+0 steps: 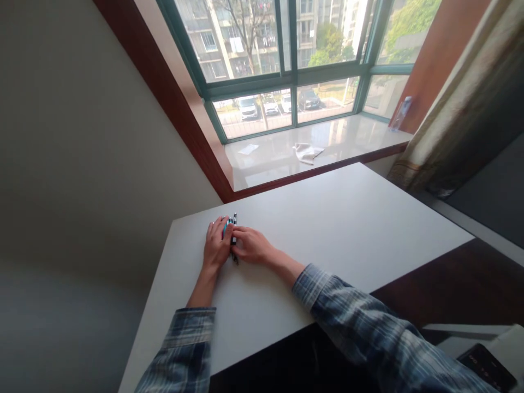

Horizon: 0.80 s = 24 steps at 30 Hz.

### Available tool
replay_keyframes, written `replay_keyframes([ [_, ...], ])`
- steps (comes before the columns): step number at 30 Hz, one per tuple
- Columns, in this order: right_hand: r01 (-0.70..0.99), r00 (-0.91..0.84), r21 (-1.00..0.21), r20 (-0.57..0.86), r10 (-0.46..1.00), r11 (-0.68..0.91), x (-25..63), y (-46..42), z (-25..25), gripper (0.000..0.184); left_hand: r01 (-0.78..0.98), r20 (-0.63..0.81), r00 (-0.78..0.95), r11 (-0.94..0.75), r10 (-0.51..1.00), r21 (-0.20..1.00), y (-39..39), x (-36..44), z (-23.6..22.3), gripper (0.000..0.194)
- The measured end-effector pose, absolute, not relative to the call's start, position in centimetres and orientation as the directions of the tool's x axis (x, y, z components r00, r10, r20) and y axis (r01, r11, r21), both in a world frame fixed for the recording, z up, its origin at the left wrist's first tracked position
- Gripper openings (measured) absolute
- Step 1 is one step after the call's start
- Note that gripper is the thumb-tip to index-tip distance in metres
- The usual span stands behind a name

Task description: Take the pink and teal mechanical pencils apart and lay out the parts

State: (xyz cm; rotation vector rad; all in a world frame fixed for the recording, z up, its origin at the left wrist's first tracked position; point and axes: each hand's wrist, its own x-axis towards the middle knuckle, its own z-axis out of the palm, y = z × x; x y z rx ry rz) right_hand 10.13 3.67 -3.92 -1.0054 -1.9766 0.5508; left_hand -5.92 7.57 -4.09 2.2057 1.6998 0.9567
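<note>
Several pens (pixel 234 241) lie side by side in a small bunch near the left end of the white table (pixel 323 229). Dark ends stick out above and below my hands, and a bit of blue and pink shows between the fingers. My left hand (pixel 216 244) is curled over the bunch from the left, its thumb along the pens. From the right, my right hand (pixel 251 245) presses its thumb and fingertips against a black pen at the bunch's edge. Both hands rest on the tabletop, and they hide most of the pens.
Behind the table runs a windowsill (pixel 270 169) with a crumpled cloth (pixel 307 153), a white paper (pixel 248 149) and a clear bottle (pixel 401 113). A wall (pixel 82 164) stands at left, a curtain (pixel 454 103) at right. A black phone (pixel 487 367) lies at lower right.
</note>
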Motion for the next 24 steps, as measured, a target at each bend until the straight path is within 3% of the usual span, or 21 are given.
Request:
replay_keyframes([
  [7,0.588,-0.356,-0.581,0.438,0.825,0.562,10.0,3.5,-3.8,0.015,0.777,0.332,0.095,-0.279,0.938,0.564,8.4,-5.3,-3.7,0.064],
  [10,0.611,-0.341,-0.565,0.445,0.828,0.555,10.1,3.6,-3.5,0.017,0.773,0.3,0.077,-0.247,0.951,0.585,8.5,-5.2,-3.5,0.067],
  [17,0.607,-0.287,-0.62,0.412,0.865,0.497,10.7,3.6,-2.9,0.023,0.807,0.226,0.128,-0.234,0.966,0.542,8.0,-4.3,-2.7,0.073],
  [24,0.643,-0.303,-0.584,0.4,0.865,0.496,10.7,3.8,-2.7,0.022,0.856,0.152,0.175,-0.227,0.973,0.464,8.2,-4.2,-2.8,0.071],
])
